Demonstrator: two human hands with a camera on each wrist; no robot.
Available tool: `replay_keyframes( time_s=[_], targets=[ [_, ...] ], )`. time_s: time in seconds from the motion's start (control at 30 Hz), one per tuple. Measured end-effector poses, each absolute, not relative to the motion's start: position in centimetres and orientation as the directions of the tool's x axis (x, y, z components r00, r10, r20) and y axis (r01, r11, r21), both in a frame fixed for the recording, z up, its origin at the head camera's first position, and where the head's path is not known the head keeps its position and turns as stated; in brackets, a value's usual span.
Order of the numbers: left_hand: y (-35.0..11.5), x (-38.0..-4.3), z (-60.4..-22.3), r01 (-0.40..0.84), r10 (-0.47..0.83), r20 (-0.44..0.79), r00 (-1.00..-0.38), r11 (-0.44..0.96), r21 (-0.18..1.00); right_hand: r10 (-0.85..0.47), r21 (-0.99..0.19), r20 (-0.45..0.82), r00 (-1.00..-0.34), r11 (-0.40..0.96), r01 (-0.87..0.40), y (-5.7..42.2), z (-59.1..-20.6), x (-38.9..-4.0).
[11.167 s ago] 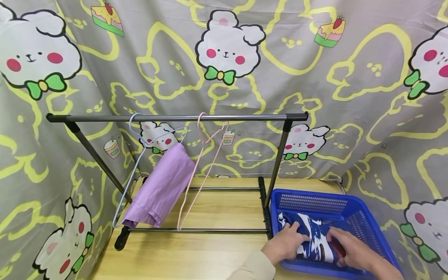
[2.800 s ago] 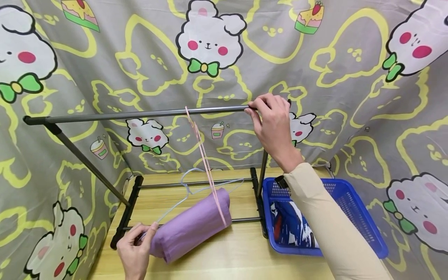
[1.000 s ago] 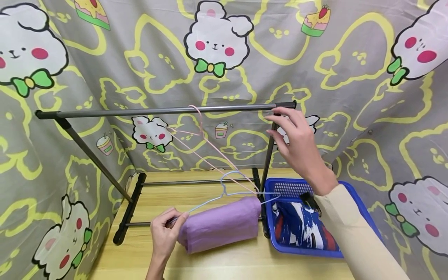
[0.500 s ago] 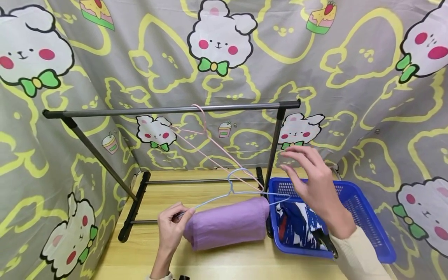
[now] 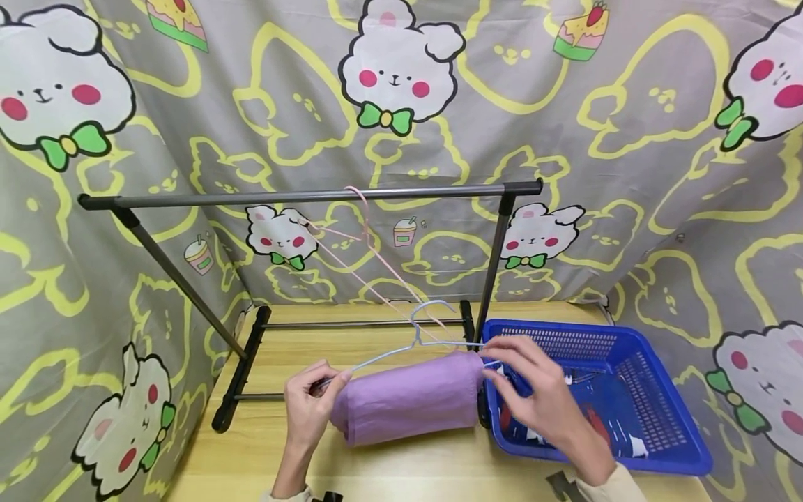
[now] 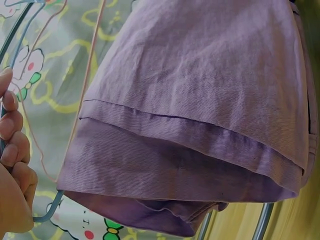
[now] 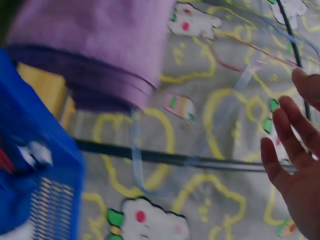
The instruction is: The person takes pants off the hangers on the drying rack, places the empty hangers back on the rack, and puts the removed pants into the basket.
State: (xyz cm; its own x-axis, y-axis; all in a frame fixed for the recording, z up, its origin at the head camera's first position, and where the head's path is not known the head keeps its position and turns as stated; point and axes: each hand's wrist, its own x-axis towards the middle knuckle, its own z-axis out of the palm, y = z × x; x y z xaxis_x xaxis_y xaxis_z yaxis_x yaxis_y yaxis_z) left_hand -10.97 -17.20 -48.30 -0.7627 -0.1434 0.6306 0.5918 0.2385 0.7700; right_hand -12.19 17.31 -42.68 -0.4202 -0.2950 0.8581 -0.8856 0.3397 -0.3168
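My left hand grips the left end of a light blue clothes hanger, off the rack and in front of it. Over the hanger's lower bar hangs a folded purple garment, its stitched hems showing in the left wrist view. My right hand is at the hanger's right end, thumb and fingers spread. In the right wrist view those fingers are apart from the blurred hanger. A pink hanger hangs on the rack behind, bare and turned at an angle.
The dark metal rack stands on a light wooden table. To its right sits a blue plastic basket holding a blue, white and red cloth item. A patterned curtain surrounds the table.
The blue hanger with the purple garment has come off the rack and forward. My right hand has left the rack's bar and dropped to the hanger's right end. The pink hanger has turned.
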Motion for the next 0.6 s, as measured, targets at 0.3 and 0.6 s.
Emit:
replay_keyframes(
  time_s=[0.3,0.6],
  targets=[
    [-17.0,-11.0,-48.2,0.593,-0.137,0.627,-0.767,0.221,0.774,-0.463,-0.430,0.670,-0.580,0.395,-0.812,15.9,-48.2,-12.5],
    [-16.9,-11.0,-48.2,0.594,-0.137,0.624,-0.769,0.205,0.778,-0.525,-0.376,0.533,-0.663,0.555,-0.742,15.1,-50.1,-13.9]
  ],
)
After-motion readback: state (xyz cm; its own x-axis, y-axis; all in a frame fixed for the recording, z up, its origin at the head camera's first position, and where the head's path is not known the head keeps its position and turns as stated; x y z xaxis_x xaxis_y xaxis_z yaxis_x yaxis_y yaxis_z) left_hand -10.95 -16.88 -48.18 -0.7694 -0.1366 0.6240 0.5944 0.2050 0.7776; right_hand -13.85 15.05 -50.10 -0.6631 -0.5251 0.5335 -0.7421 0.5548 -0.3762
